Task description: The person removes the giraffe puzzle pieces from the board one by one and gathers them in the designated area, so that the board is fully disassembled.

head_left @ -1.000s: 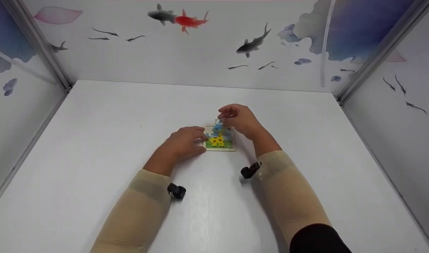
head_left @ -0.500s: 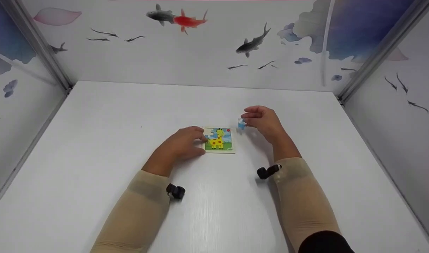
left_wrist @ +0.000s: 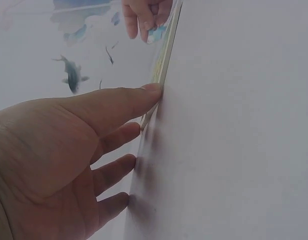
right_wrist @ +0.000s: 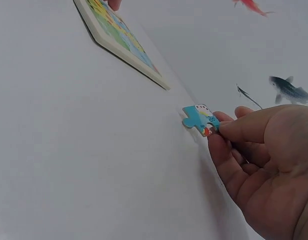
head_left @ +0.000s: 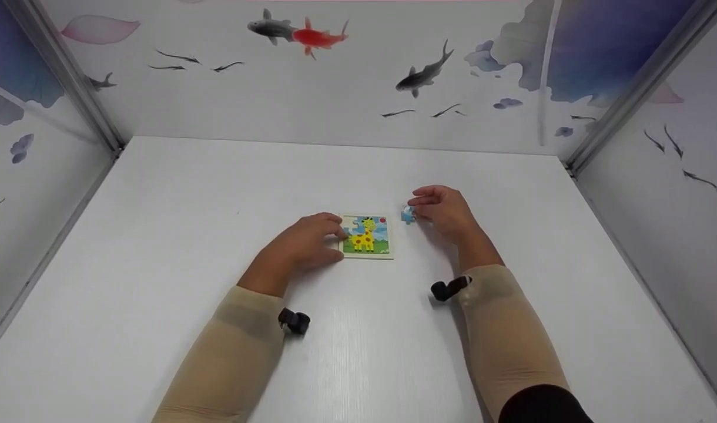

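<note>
A framed jigsaw puzzle (head_left: pixel 377 254) with a giraffe picture lies flat on the table; a pale gap shows at its upper left. My left hand (head_left: pixel 310 239) rests at its left edge, thumb at the near corner. In the left wrist view that hand's (left_wrist: pixel 59 145) fingers are spread and fairly straight, tips down by the frame and table. Right of the puzzle, my right hand (head_left: pixel 444 212) pinches a blue jigsaw piece (right_wrist: pixel 200 119) between thumb and fingers, picture side visible, with white and red patches. The piece is apart from the frame.
The white table (head_left: pixel 358 329) runs back to a white wall (head_left: pixel 205 100) printed with fish. Side walls with metal corner posts stand left and right. Small black cameras (head_left: pixel 295 321) are strapped at both sleeves.
My right hand has lifted the blue jigsaw piece off the puzzle's upper part and carried it right, then slightly nearer and lower. The left hand has stayed at the frame's left edge.
</note>
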Tool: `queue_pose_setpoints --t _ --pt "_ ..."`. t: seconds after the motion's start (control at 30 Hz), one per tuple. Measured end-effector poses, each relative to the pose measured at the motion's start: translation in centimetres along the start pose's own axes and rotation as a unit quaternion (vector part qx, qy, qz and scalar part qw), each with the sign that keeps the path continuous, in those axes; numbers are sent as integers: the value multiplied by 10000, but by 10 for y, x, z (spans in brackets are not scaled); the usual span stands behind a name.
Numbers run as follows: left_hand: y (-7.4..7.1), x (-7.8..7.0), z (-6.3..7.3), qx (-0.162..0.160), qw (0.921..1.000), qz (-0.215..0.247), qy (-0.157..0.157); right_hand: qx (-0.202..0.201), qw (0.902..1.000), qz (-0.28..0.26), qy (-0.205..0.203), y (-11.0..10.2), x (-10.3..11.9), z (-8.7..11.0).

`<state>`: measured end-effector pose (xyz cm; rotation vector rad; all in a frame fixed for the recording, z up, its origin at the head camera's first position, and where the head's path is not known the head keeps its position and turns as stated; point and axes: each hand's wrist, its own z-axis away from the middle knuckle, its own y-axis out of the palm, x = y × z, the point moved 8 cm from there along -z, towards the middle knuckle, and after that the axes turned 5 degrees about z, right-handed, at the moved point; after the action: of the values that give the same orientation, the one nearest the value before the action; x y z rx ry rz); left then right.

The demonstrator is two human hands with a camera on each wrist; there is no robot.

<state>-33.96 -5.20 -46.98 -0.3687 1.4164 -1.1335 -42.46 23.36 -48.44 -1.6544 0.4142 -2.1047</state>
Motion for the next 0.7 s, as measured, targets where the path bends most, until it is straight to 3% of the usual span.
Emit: queue_pose_setpoints --t 0.27,0.47,0.7 --pt "0 1 -2 19 10000 -20 49 -19 10000 80 17 0 0 0" --pt "-1 -2 1 45 9998 -24 186 -10 9988 472 -89 -1 4 3" --pt "-3 -3 3 25 10000 24 74 -181 9981 596 24 -6 7 4"
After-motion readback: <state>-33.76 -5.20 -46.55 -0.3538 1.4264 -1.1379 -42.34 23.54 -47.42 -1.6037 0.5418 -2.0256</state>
